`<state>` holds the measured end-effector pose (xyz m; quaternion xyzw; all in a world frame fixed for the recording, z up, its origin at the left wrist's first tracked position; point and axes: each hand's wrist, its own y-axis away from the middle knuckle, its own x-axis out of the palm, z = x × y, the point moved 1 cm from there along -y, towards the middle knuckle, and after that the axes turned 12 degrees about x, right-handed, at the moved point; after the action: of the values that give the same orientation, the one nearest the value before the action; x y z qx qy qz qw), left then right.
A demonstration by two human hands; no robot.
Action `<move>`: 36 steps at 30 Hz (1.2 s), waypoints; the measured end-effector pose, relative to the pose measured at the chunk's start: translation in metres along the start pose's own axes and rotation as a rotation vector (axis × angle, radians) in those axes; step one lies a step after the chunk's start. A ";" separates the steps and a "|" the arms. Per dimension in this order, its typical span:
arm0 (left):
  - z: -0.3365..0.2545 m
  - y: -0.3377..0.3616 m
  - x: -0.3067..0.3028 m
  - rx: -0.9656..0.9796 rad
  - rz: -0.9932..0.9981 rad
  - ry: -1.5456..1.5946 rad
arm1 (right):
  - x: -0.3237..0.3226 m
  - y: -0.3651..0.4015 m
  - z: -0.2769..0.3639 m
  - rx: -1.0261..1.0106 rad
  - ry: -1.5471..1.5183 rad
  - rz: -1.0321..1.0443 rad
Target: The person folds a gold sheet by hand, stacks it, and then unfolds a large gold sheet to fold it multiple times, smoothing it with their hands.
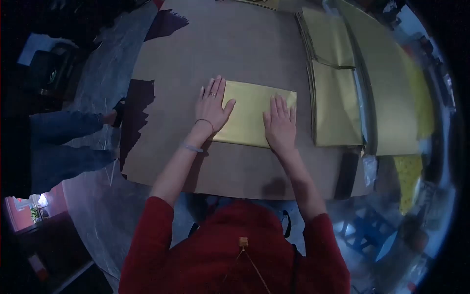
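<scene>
A folded gold sheet (247, 115) lies flat on the brown table covering (181, 63). My left hand (213, 108) rests flat at its left edge, fingers stretched out, the thumb over the gold surface. A ring and a bracelet show on that hand and wrist. On the sheet's right part lies my right hand (281, 122), palm down with its fingers spread a little. Neither hand is closed around anything.
Stacked gold sheets (338, 108) lie on the right of the table, beside a larger gold piece (391, 98). Dark jagged patches (137, 117) mark the left edge. A person's legs (73, 147) are at the left. A blue stool (369, 230) stands at the lower right.
</scene>
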<state>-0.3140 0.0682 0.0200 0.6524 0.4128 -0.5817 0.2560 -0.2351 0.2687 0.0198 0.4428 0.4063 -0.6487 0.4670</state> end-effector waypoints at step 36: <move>0.062 -0.059 -0.045 0.097 0.029 0.571 | -0.025 -0.062 -0.050 0.104 -0.219 -0.097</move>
<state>-0.3969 0.0378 0.0606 0.8071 0.4305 -0.3899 0.1060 -0.2811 0.3365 0.0367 0.3726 0.3396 -0.7353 0.4529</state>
